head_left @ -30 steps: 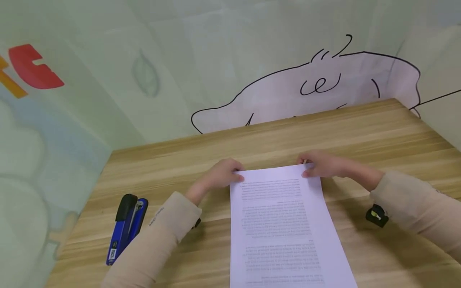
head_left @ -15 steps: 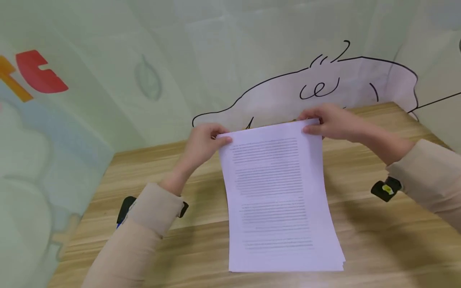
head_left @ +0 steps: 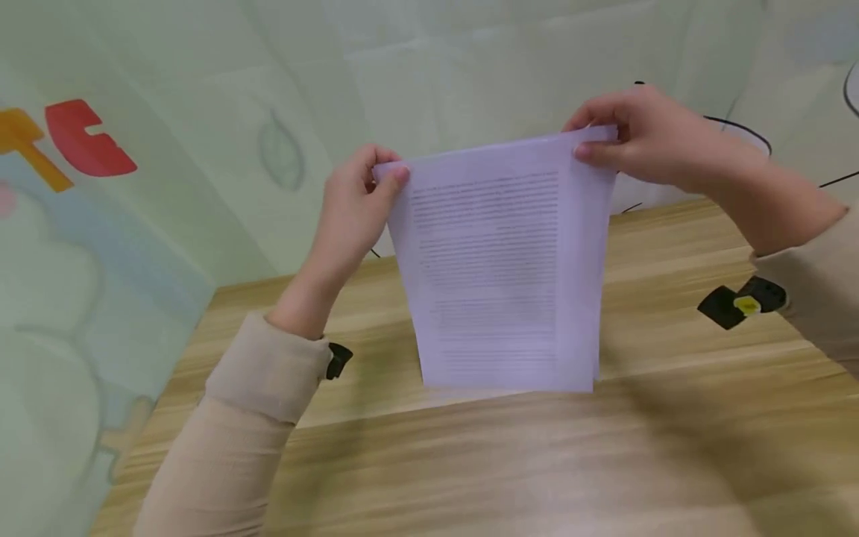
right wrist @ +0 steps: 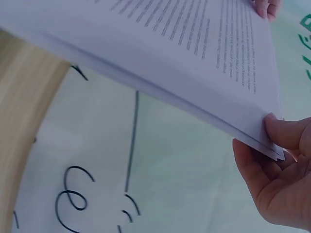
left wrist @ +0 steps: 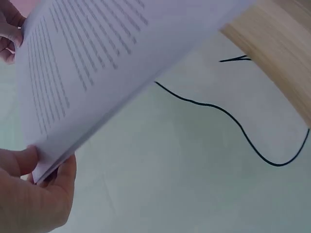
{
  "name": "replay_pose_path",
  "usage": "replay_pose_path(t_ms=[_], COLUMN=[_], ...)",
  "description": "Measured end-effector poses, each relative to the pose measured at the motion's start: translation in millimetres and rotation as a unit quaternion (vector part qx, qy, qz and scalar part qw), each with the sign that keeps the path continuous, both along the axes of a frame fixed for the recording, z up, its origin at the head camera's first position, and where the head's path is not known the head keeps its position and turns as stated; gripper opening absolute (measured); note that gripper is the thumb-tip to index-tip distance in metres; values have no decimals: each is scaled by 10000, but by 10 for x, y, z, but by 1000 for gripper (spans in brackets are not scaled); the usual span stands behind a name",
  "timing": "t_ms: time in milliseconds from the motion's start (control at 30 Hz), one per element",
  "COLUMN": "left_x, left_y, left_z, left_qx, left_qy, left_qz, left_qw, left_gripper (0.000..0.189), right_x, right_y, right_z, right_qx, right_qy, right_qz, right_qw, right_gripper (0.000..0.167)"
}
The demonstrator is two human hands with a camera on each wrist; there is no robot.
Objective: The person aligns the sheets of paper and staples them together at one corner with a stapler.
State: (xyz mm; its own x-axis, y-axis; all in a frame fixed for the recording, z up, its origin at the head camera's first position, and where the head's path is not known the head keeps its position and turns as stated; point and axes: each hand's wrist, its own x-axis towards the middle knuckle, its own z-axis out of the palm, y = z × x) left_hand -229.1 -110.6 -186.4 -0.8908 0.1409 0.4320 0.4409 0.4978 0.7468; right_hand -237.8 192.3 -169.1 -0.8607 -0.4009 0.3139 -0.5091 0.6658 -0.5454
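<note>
A stack of printed paper sheets (head_left: 490, 268) hangs upright above the table, its text facing the head camera. My left hand (head_left: 352, 205) pinches the upper left corner, thumb in front and fingers behind. At the upper right corner my right hand (head_left: 664, 142) grips the sheets the same way. In the left wrist view the left hand (left wrist: 36, 194) holds the corner of the stack between thumb and fingers. The right wrist view shows the right hand (right wrist: 279, 170) on its own corner, where the sheet edges lie slightly uneven.
Below lies the wood-grain table (head_left: 510, 462), with shadows of both arms on it. Behind it hangs a pale printed backdrop (head_left: 201, 149) with red and orange shapes. Black camera mounts (head_left: 741, 302) show at the wrists.
Both hands have lifted the stack of sheets up and away from the table, and its lower edge has risen. The blue stapler seen earlier at the left is now hidden behind the left sleeve.
</note>
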Motion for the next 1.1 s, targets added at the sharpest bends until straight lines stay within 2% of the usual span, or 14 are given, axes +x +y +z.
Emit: replay_pose_path(t_ms=[133,233,300,400,567,767,1000,1100], left_x=[-2,-19,-40,-60,-95,-151,-221,-237], left_y=[76,130,162,204,250,271,270,292], left_z=[92,117,102,36,-50,-39,-113,-92], left_qx=[601,1150,1463,1795,2103,2459,2659,2773], left_qy=[-8,112,207,76,-309,-369,-474,-545], left_qz=[-17,-97,-204,-282,-41,-39,149,246], left_qw=[9982,9933,9888,9833,9771,9686,9627,9589], left_gripper=[14,9,7,4,5,18,6,9], right_x=[-28,-48,-59,-78,-125,-169,-203,-192], right_y=[25,20,6,-37,-132,-177,-248,-247], right_z=[145,207,207,139,-2,-37,-99,-94], right_qx=[-329,-614,-863,-1081,-1205,-1401,-1820,-1998], right_qy=[160,165,119,-119,-636,-810,-788,-633], right_qz=[-52,-309,-512,-701,-760,-805,-672,-702], right_qw=[9993,9975,9949,9916,9877,9835,9778,9753], right_gripper=[19,19,18,19,26,31,21,16])
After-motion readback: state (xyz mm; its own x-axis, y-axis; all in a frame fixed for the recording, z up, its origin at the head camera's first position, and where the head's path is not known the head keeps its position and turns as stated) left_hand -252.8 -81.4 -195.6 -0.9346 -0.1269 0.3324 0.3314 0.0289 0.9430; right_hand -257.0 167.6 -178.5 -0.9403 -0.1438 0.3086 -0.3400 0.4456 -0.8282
